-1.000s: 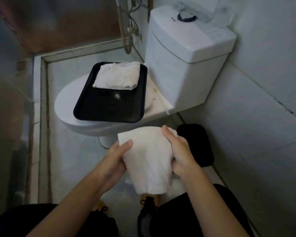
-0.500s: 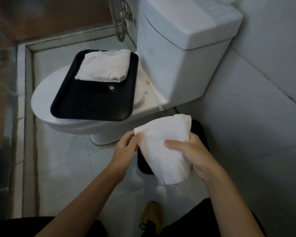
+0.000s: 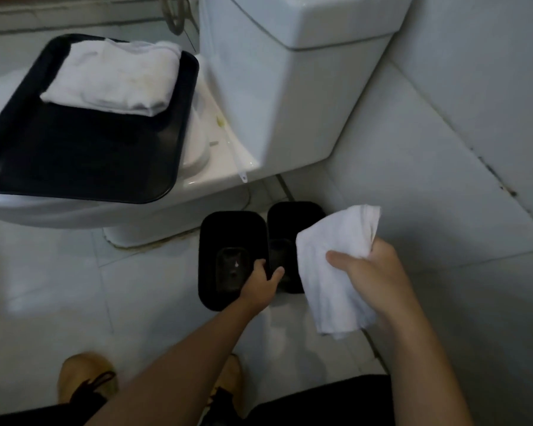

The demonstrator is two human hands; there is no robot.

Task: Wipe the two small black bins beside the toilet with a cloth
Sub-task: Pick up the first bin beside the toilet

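We've got the two black bins, left bin (image 3: 225, 256) and right bin (image 3: 290, 229), touching side by side on the floor (image 3: 74, 287), so no gap between them. The toilet base (image 3: 142, 232) crowds just behind, the tiled wall (image 3: 428, 210) close on the right. Open floor lies left and in front; from above, both openings stand clear apart from our left hand (image 3: 260, 285) on the shared rims.

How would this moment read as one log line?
left hand: grips left bin rim | right hand: holds cloth above right bin | wiping: not started
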